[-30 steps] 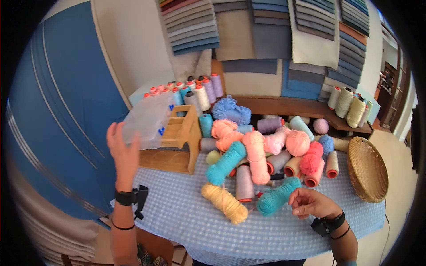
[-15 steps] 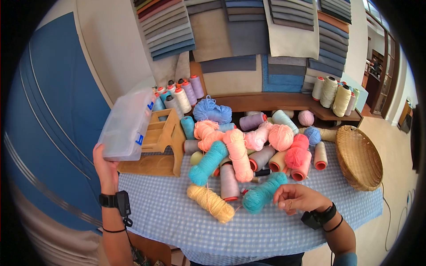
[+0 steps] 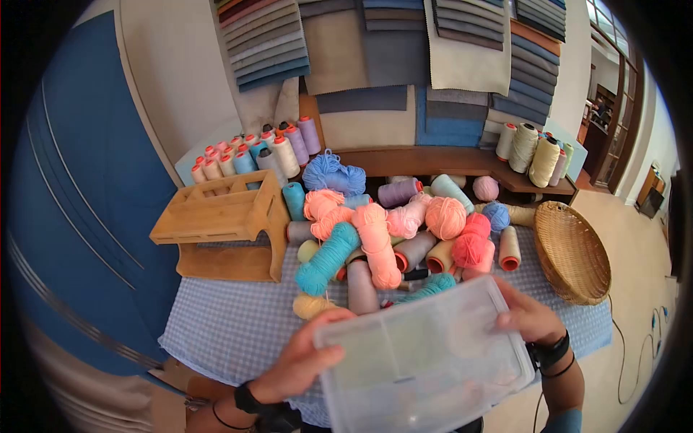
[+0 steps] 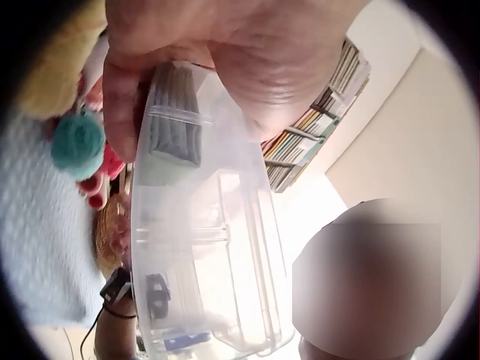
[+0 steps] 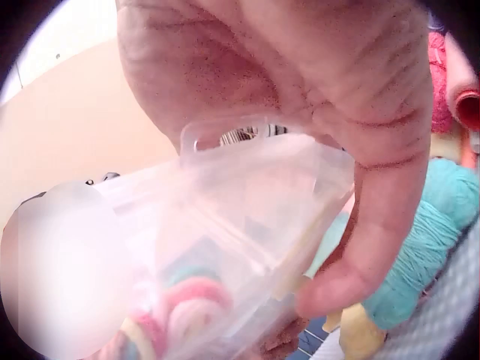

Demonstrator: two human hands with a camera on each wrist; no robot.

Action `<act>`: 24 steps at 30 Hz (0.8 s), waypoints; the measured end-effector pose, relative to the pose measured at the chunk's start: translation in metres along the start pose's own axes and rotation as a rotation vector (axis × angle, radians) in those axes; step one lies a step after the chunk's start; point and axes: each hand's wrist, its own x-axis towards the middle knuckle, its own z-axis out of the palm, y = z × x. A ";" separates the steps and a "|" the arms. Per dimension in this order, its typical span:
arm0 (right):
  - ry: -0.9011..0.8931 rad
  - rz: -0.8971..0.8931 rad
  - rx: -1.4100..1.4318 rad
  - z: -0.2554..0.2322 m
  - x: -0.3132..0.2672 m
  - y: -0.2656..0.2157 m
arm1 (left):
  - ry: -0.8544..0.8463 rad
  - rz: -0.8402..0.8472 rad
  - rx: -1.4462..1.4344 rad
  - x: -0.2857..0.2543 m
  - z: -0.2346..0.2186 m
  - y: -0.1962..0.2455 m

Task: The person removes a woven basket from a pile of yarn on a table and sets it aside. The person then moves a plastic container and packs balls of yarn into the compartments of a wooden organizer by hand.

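Observation:
A clear plastic box (image 3: 426,361) is held tilted over the front edge of the table. My left hand (image 3: 303,353) grips its left end, the thumb lying over the near face. At the other end, my right hand (image 3: 534,317) holds the right edge, with a finger (image 5: 349,281) bent round the side in the right wrist view. Through the box wall (image 4: 217,202) in the left wrist view, a dark striped shape shows near the palm. Behind the box, a teal skein (image 3: 429,286) and a yellow skein (image 3: 314,307) are partly covered.
Yarn skeins, balls and thread cones crowd the middle of the checked cloth (image 3: 216,317). A wooden rack (image 3: 216,224) stands at the left and a wicker basket (image 3: 574,252) leans at the right. Fabric samples (image 3: 465,65) hang behind.
My left hand has brought the plastic box from above the wooden rack to the front of the table. My right hand, which held nothing before, has taken hold of its right edge.

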 end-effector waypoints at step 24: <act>0.442 0.143 -0.841 -0.016 -0.044 0.046 | 0.517 0.245 -0.432 0.054 -0.187 0.031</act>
